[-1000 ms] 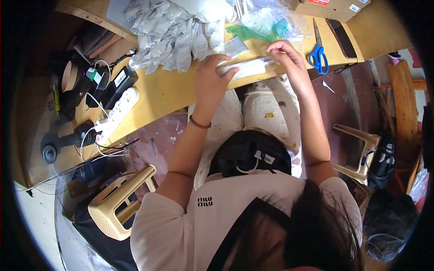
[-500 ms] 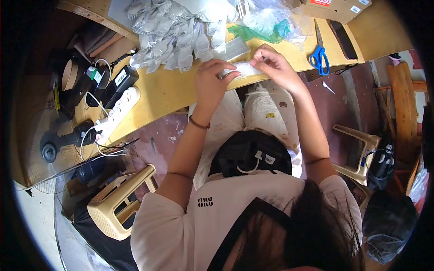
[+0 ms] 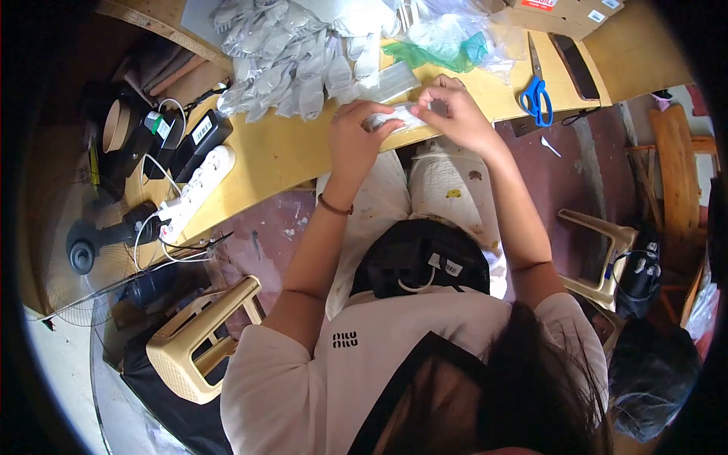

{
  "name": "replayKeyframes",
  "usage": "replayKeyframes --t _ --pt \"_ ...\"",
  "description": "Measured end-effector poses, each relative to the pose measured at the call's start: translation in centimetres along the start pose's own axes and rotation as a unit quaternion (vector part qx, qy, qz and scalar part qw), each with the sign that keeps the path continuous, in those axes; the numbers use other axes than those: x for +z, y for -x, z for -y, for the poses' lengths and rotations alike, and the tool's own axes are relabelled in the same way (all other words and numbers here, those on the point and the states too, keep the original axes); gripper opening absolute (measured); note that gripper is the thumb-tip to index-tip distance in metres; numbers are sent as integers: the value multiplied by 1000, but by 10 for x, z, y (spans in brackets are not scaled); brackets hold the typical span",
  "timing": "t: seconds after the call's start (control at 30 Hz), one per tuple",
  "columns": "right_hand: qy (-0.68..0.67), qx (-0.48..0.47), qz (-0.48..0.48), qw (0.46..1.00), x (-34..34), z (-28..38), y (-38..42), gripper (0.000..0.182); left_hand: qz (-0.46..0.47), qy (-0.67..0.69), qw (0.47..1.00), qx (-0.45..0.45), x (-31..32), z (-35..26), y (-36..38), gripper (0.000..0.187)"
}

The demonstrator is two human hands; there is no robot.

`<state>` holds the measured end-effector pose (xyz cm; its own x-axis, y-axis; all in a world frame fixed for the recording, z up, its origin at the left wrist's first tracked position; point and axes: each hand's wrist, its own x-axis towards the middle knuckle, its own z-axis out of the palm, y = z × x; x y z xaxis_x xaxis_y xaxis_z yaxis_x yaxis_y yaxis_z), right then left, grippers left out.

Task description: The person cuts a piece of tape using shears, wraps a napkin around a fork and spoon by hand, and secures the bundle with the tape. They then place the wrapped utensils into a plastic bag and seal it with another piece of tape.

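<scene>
At the table's front edge, both my hands hold a small white item in a clear plastic wrapper (image 3: pixel 398 114); its exact kind is hard to make out. My left hand (image 3: pixel 356 125) grips its left end between thumb and fingers. On the right end, my right hand (image 3: pixel 455 112) pinches with thumb and curled fingers. Just beyond the hands lie flat clear plastic sleeves (image 3: pixel 396 81). A large heap of wrapped white plastic cutlery (image 3: pixel 292 64) spreads behind and to the left of them.
Blue-handled scissors (image 3: pixel 537 102) and a dark phone (image 3: pixel 574 67) lie at the right. Green and clear plastic film (image 3: pixel 447 49) and a cardboard box (image 3: pixel 557 17) sit at the back. A white power strip (image 3: pixel 201 189) and a fan (image 3: pixel 83 254) are at the left.
My right hand has shifted slightly left along the wrapped item, its thumb now nearer the middle. My left hand has hardly moved.
</scene>
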<state>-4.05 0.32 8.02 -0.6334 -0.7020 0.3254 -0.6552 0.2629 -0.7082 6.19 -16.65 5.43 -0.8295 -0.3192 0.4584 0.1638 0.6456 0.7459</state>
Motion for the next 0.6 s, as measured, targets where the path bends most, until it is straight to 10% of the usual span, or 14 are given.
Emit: replayKeyframes --t 0.6 --pt "104 56 -89 989 17 6 -4 35 10 16 999 -31 1 0 0 24"
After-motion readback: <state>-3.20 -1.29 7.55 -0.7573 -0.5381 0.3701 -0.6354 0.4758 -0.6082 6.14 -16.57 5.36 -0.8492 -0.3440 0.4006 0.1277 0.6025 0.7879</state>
